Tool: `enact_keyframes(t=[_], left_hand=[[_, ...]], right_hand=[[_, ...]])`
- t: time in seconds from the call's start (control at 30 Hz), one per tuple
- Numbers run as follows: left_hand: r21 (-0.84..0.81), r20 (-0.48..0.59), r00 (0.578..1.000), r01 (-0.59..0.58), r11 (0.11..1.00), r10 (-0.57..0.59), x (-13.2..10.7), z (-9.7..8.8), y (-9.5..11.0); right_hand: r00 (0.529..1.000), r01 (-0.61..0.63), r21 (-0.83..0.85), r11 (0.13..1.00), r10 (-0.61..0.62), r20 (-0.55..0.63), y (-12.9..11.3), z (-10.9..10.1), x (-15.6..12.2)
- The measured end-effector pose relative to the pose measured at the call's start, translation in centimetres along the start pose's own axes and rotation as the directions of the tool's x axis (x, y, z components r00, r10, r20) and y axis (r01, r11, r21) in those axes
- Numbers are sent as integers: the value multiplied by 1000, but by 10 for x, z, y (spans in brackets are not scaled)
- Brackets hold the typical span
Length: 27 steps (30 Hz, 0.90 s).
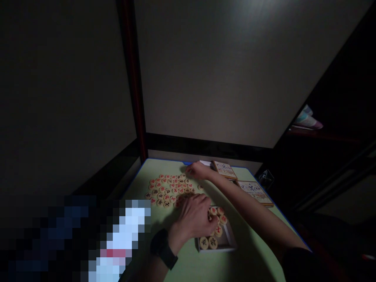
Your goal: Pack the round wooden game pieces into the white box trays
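Xiangqi pieces [175,190], pale green table [217,270], grey wall [211,78] behind, dim light

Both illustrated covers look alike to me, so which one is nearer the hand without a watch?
The far cover is nearer the right hand; the near cover lies closer to the camera and farther right.
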<state>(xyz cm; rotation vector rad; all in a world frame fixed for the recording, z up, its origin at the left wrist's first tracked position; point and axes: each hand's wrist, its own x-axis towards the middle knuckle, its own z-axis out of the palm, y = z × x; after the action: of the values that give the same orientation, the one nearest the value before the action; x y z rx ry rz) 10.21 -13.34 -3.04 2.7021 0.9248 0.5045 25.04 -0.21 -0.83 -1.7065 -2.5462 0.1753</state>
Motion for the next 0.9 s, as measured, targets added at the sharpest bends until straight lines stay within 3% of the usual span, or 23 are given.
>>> enact_keyframes(t=[0.17, 0.4, 0.53, 0.9], left_hand=[[-13, 0, 997, -73, 997, 73, -2, 1, 2], [7, -133, 974, 185, 983, -182, 5, -2, -11], [90, -101, 966, 247, 965, -238, 5, -3, -11], [170, -44, 968, 250, 953, -246, 4, -5, -9]], right_hand=[[1000, -21, -44, 999, 20, -21, 14, -7, -18], [1000, -2, -86, 996, 4, 27, 22, -4, -39], [999, 7, -84, 996, -4, 39, 19, 4, -42], [998, 21, -32, 999, -19, 56, 4, 4, -35]])
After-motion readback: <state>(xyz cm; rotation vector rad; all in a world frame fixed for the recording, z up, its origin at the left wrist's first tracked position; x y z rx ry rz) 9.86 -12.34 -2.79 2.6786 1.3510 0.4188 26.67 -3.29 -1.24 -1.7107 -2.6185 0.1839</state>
